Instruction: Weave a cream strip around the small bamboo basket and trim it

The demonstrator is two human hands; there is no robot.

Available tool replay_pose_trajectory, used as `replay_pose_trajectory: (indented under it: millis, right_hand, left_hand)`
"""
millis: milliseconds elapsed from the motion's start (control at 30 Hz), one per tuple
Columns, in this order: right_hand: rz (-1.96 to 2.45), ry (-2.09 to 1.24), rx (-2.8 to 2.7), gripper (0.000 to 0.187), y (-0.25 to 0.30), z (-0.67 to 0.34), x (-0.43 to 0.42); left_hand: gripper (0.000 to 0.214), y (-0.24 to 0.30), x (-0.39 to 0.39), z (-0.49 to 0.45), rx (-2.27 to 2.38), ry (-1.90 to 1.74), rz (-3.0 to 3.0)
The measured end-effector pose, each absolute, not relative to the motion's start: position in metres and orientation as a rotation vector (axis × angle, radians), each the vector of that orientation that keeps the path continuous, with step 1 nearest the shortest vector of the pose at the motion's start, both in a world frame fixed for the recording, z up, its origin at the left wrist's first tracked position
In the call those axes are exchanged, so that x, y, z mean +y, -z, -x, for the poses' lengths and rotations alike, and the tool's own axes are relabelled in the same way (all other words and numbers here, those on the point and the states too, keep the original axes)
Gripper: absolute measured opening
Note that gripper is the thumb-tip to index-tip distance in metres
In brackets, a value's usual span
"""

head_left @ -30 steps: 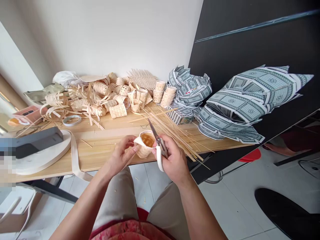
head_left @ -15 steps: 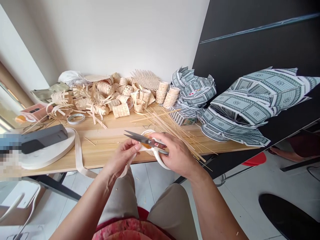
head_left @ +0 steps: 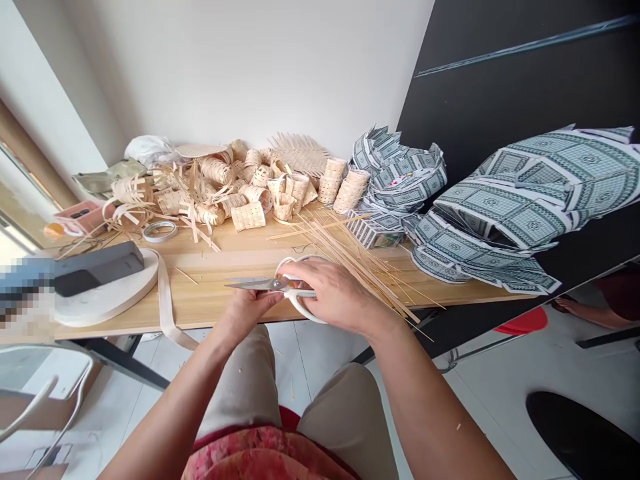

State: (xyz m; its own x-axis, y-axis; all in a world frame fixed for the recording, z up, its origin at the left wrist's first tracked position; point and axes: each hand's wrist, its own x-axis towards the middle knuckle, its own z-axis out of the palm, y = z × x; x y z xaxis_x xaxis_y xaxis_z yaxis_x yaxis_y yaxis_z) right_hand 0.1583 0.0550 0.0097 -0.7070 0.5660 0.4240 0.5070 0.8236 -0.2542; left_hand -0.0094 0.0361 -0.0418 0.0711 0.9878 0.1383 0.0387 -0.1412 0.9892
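My right hand (head_left: 335,293) is closed through the white loop handles of a pair of scissors (head_left: 277,285). The blades point left, slightly apart, and lie across the tips of my left hand (head_left: 249,312). That hand's fingers are bent in a pinch, partly hidden by the blades. A flat white strip (head_left: 166,300) runs from a large white roll (head_left: 107,303) over the table's front edge and passes behind my left forearm. Its end at my left fingers is hidden now; half a second ago it showed between them.
Several small woven baskets (head_left: 249,217) heap at the back, beside thin wooden strips (head_left: 345,250). Folded-card pieces (head_left: 505,193) stand right. A tape roll (head_left: 160,231) lies left, and a dark grey box (head_left: 100,267) rests on the white roll. A red stool seat (head_left: 523,322) is beyond the table.
The scissors have swung from pointing up-left to nearly level, and their tips have moved left over my left fingers. The white strip end has gone out of sight. The view has shifted slightly.
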Motion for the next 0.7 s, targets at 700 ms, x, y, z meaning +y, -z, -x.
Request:
replay_pose_trajectory:
  millis: [700]
  right_hand:
    - [0.81,-0.95,-1.618,0.031,0.015,-0.154,0.067]
  left_hand:
    - [0.023,0.05,0.03,0.003,1.16,-1.3,-1.421]
